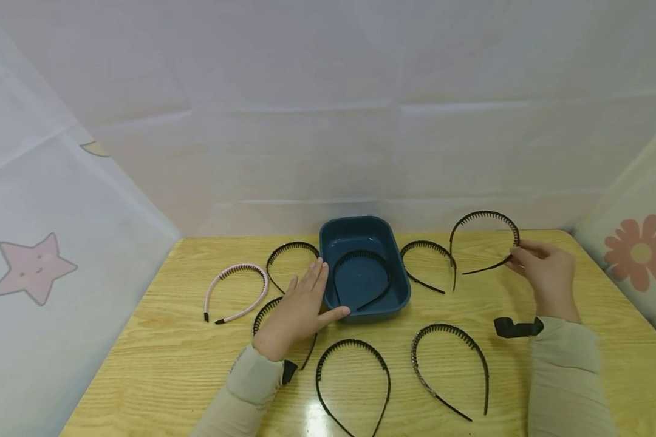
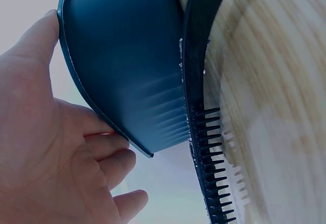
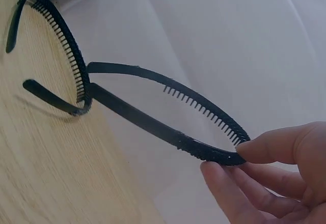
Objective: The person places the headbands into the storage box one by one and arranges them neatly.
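Observation:
My right hand [image 1: 543, 270] pinches a black toothed headband [image 3: 204, 106] between thumb and fingers, its band raised at the table's far right. In the right wrist view its free ends overlap another black headband [image 3: 71, 40] lying on the table. My left hand [image 1: 300, 306] rests against the left side of a blue plastic bin [image 1: 401, 297], fingers extended along the wall and thumb at the near corner. Inside the bin lies one black headband [image 1: 385, 267]. Partly hidden beneath my left hand and wrist is another black headband [image 1: 259, 315] on the table.
A pink headband [image 1: 259, 297] lies at the left of the wooden table [image 1: 158, 340], beside a black headband [image 1: 270, 258]. Toward the front are a black headband [image 1: 319, 370] and one with a speckled side [image 1: 415, 358]. A pale sheet [image 1: 306, 152] hangs behind the table.

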`<act>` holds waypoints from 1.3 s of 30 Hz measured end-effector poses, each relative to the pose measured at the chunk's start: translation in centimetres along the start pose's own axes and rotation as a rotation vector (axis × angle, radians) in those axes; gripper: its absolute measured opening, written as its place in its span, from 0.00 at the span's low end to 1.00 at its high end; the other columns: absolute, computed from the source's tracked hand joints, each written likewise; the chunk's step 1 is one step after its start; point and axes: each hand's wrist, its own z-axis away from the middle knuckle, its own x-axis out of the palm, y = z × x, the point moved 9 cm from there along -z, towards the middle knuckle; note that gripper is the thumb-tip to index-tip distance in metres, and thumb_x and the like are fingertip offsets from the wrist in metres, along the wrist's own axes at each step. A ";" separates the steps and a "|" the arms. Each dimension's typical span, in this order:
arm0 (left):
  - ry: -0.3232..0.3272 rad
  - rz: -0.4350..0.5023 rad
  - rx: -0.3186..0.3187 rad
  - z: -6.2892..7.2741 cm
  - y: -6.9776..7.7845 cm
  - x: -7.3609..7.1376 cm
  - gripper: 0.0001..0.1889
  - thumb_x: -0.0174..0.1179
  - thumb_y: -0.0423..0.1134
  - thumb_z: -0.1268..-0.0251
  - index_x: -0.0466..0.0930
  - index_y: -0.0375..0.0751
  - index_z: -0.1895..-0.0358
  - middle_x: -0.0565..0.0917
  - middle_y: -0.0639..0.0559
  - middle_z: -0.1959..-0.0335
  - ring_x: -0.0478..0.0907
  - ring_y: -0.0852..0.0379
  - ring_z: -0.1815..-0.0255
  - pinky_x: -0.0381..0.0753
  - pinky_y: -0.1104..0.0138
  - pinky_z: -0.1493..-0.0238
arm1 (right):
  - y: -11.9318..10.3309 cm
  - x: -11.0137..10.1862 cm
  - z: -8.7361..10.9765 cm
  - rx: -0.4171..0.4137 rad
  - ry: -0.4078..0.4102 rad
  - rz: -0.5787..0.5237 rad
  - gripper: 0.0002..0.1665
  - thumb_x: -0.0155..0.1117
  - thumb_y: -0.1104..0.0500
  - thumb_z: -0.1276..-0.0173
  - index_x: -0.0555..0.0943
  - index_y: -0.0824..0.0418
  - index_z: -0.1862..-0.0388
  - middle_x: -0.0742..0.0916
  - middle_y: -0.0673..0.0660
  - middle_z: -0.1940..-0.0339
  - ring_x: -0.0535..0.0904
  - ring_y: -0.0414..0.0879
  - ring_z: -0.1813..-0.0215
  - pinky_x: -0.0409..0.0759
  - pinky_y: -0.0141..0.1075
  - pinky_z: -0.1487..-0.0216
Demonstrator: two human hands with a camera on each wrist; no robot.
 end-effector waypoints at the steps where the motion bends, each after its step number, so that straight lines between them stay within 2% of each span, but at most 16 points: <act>1: -0.001 0.002 0.001 0.0 0.0 0.0 0.56 0.50 0.73 0.32 0.39 0.36 0.17 0.38 0.43 0.16 0.36 0.49 0.16 0.39 0.44 0.20 | -0.1 0.2 0.0 -0.003 0.000 -0.019 0.09 0.66 0.70 0.30 0.84 0.56 0.59 0.87 0.47 0.69 0.87 0.38 0.69 0.87 0.29 0.63; 6: 0.005 -0.005 0.005 0.0 0.0 0.0 0.55 0.49 0.73 0.32 0.39 0.36 0.18 0.39 0.42 0.16 0.37 0.49 0.16 0.40 0.44 0.20 | -0.5 1.5 0.3 -0.033 -0.038 -0.081 0.12 0.65 0.72 0.30 0.84 0.55 0.61 0.88 0.49 0.68 0.87 0.39 0.68 0.87 0.29 0.62; 12: 0.014 -0.004 0.010 0.0 0.1 -0.2 0.55 0.50 0.73 0.32 0.40 0.35 0.18 0.40 0.42 0.16 0.37 0.48 0.16 0.41 0.44 0.20 | -0.7 3.1 0.7 -0.061 -0.114 -0.141 0.09 0.65 0.72 0.30 0.82 0.63 0.54 0.89 0.51 0.65 0.88 0.41 0.64 0.87 0.31 0.59; 19: 0.021 0.000 0.010 0.1 0.2 -0.2 0.55 0.50 0.73 0.32 0.41 0.36 0.18 0.41 0.42 0.16 0.37 0.48 0.16 0.42 0.43 0.20 | -0.9 5.1 1.4 -0.066 -0.182 -0.147 0.13 0.67 0.70 0.30 0.80 0.68 0.48 0.88 0.52 0.60 0.88 0.41 0.61 0.86 0.32 0.55; 24: 0.022 -0.006 0.012 0.2 0.2 -0.3 0.55 0.50 0.73 0.32 0.41 0.36 0.18 0.40 0.42 0.16 0.37 0.48 0.16 0.41 0.43 0.20 | -1.3 6.6 2.2 -0.067 -0.234 -0.146 0.14 0.67 0.68 0.30 0.80 0.68 0.46 0.87 0.54 0.56 0.87 0.42 0.57 0.85 0.34 0.52; 29: 0.021 -0.007 0.015 0.1 0.2 -0.2 0.55 0.50 0.72 0.32 0.41 0.36 0.18 0.40 0.42 0.16 0.37 0.48 0.16 0.41 0.43 0.20 | -1.7 8.1 2.9 -0.079 -0.250 -0.194 0.17 0.69 0.68 0.31 0.80 0.71 0.45 0.88 0.55 0.57 0.87 0.43 0.58 0.86 0.35 0.52; 34: 0.026 -0.010 0.018 0.1 0.2 -0.3 0.55 0.51 0.72 0.31 0.41 0.35 0.18 0.41 0.41 0.16 0.38 0.48 0.16 0.42 0.43 0.20 | -1.6 9.6 3.4 -0.082 -0.265 -0.188 0.23 0.68 0.67 0.30 0.75 0.75 0.41 0.87 0.56 0.55 0.87 0.42 0.58 0.85 0.34 0.51; 39: 0.023 -0.019 0.017 0.0 0.2 -0.2 0.55 0.50 0.72 0.31 0.41 0.35 0.18 0.40 0.41 0.16 0.38 0.48 0.16 0.42 0.43 0.20 | -1.1 10.9 3.7 -0.085 -0.266 -0.180 0.19 0.67 0.66 0.29 0.76 0.73 0.42 0.87 0.55 0.56 0.87 0.41 0.58 0.85 0.34 0.50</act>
